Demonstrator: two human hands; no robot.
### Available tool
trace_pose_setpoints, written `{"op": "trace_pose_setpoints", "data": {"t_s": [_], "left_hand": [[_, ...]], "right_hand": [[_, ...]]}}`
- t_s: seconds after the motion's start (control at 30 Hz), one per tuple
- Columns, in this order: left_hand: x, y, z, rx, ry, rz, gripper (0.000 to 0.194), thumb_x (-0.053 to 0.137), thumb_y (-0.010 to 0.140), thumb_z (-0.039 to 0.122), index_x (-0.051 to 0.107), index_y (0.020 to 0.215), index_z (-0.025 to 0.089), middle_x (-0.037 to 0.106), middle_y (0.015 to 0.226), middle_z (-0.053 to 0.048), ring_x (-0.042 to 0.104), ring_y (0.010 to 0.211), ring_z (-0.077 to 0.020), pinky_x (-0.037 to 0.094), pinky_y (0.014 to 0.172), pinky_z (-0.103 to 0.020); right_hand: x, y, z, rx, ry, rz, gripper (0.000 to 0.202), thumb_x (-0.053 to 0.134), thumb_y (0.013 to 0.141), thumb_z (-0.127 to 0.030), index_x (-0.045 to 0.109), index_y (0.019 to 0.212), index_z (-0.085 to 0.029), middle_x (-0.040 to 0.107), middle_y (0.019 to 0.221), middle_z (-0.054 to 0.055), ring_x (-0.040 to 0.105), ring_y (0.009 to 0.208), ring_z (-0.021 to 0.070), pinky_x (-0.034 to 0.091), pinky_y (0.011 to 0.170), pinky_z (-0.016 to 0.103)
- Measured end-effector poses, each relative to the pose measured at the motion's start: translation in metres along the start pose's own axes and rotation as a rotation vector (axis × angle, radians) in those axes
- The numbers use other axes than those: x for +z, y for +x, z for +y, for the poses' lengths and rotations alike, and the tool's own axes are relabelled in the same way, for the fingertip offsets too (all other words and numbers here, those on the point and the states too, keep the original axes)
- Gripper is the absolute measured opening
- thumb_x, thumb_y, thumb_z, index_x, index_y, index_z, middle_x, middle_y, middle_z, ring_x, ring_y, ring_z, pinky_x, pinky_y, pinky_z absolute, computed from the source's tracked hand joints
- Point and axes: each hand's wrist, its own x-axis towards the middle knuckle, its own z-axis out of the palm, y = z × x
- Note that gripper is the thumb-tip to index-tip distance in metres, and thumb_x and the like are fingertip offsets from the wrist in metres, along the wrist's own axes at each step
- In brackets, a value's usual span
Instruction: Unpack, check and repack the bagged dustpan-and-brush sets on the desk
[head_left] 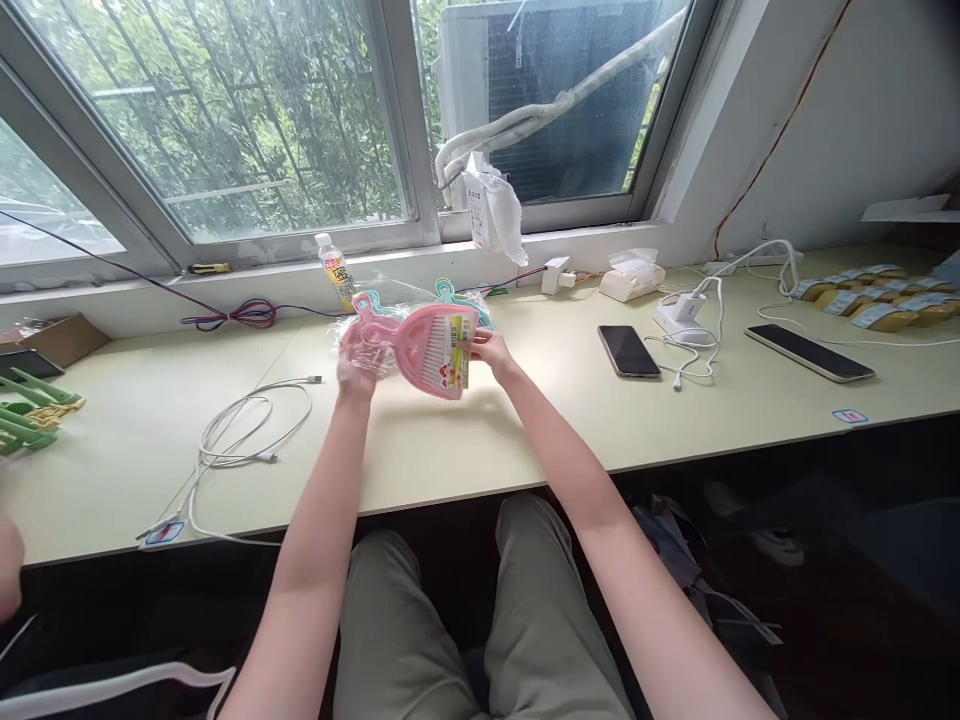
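Note:
A pink dustpan and brush set [420, 345] in clear plastic wrap is held up over the table, with a printed label at its right side. My left hand [358, 362] is closed round the wrapped handle end on the left. The fingers of my right hand [489, 350] grip the right edge of the pan by the label. Behind the pink set, parts of a teal one [445, 291] show at its upper edge; whether a hand also holds it is hidden. A bottle with a white cap [335, 270] stands behind, near the window.
On the table [450, 465] are a coiled white cable [217, 440], two phones [628, 351], a charger [682, 312], a tissue pack [632, 275] and yellow packages [885, 295]. Green plastic items [34, 410] lie far left, near part of another person's arm [9, 565].

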Motion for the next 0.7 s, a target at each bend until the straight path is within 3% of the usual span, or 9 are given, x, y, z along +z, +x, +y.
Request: {"op": "trace_pose_setpoints", "data": {"t_s": [0.13,0.27,0.37,0.5,0.57,0.7], "left_hand": [[-0.027,0.008,0.021,0.112,0.037,0.215,0.052,0.045,0.089,0.070,0.057,0.122,0.032,0.062,0.126,-0.008,0.065,0.108,-0.0155,0.056,0.084,-0.026],[-0.043,0.015,0.023,0.114,0.097,0.373,0.068,0.025,0.088,0.078,0.045,0.135,0.033,0.059,0.126,-0.011,0.065,0.107,-0.0161,0.057,0.079,-0.025],[-0.047,0.018,0.019,0.098,0.138,0.481,0.075,0.014,0.090,0.076,0.045,0.137,0.027,0.064,0.116,-0.013,0.069,0.097,-0.0164,0.057,0.070,-0.022],[-0.056,0.015,0.025,0.163,0.236,0.639,0.078,0.020,0.090,0.075,0.046,0.139,0.020,0.065,0.113,-0.017,0.071,0.084,-0.0200,0.057,0.056,-0.024],[-0.060,0.012,0.029,0.194,0.282,0.676,0.075,0.023,0.091,0.071,0.045,0.142,0.020,0.064,0.119,-0.019,0.072,0.089,-0.0228,0.059,0.055,-0.027],[-0.059,0.008,0.030,0.151,0.154,0.862,0.061,0.018,0.098,0.053,0.038,0.146,0.020,0.060,0.128,-0.020,0.070,0.107,-0.0236,0.063,0.066,-0.028]], "right_hand": [[-0.017,-0.001,-0.003,-0.012,0.030,0.035,0.042,0.095,0.047,-0.033,0.074,0.079,-0.017,0.076,0.079,0.004,0.068,0.073,0.0177,0.058,0.075,0.035],[-0.022,0.001,-0.001,-0.036,0.155,0.151,0.033,0.091,0.053,-0.027,0.072,0.078,-0.017,0.075,0.081,0.004,0.068,0.074,0.0172,0.058,0.076,0.033],[-0.022,0.005,0.001,-0.055,0.258,0.248,0.025,0.086,0.059,-0.023,0.070,0.078,-0.018,0.074,0.081,0.003,0.067,0.075,0.0161,0.058,0.077,0.031],[-0.026,0.008,0.001,-0.053,0.294,0.370,0.017,0.078,0.066,-0.020,0.067,0.078,-0.019,0.072,0.080,0.002,0.067,0.077,0.0150,0.058,0.079,0.029],[-0.028,0.010,0.002,-0.043,0.307,0.455,0.013,0.075,0.068,-0.017,0.066,0.077,-0.019,0.072,0.079,0.001,0.067,0.077,0.0146,0.059,0.078,0.028],[-0.032,0.010,0.005,-0.033,0.373,0.549,0.011,0.071,0.069,-0.013,0.066,0.076,-0.019,0.073,0.081,0.001,0.068,0.080,0.0134,0.059,0.080,0.027]]}}
